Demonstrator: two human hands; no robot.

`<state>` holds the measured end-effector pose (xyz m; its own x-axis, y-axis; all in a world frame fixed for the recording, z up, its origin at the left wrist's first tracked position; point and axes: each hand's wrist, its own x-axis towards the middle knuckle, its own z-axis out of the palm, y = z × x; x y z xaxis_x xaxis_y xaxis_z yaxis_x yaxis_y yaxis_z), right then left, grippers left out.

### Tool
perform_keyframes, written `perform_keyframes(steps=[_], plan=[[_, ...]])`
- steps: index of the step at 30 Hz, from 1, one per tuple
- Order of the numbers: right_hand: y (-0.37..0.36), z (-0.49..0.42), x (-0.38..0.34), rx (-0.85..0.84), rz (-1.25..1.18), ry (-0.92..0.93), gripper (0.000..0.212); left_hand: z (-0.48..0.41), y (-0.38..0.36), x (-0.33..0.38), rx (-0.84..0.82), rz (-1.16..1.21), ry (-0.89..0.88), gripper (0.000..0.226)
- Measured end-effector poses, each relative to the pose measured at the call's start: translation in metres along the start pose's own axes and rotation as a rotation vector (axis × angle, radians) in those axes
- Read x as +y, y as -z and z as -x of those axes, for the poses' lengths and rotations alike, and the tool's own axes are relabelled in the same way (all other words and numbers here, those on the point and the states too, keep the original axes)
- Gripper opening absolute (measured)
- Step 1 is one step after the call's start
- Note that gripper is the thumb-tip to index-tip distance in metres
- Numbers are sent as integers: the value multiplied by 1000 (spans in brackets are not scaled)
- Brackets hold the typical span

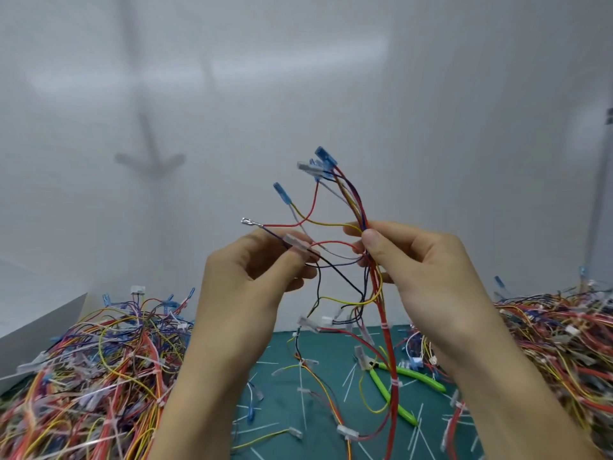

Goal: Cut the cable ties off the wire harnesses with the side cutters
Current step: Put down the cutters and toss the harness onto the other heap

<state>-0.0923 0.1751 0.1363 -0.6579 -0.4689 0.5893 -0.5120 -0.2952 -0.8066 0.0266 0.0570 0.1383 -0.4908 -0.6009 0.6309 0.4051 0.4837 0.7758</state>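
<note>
I hold one wire harness (356,200) up in front of me, a bundle of red, yellow, purple and black wires with blue and clear connectors at the top. My right hand (414,260) pinches the bundle between thumb and fingers. My left hand (258,270) pinches a clear connector on a loose wire. The harness hangs down to the green mat (282,353), and white cable ties (384,326) still ring its red strand. The green-handled side cutters (398,386) lie on the mat below, with neither hand on them.
A large heap of tied harnesses (93,376) fills the left side, and another heap (547,353) the right. Cut white cable tie pieces (351,376) and loose wires litter the mat. A white box edge (39,327) stands at far left. A pale wall rises behind.
</note>
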Motion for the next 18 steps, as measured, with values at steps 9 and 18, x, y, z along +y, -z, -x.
perform_keyframes(steps=[9, 18], plan=[[3, -1, -1, 135, -118, 52, 22, 4, 6, 2, -208, -160, 36, 38], [4, -2, 1, 212, -200, 16, 19, 8, 6, 0, -550, -204, 261, 40]])
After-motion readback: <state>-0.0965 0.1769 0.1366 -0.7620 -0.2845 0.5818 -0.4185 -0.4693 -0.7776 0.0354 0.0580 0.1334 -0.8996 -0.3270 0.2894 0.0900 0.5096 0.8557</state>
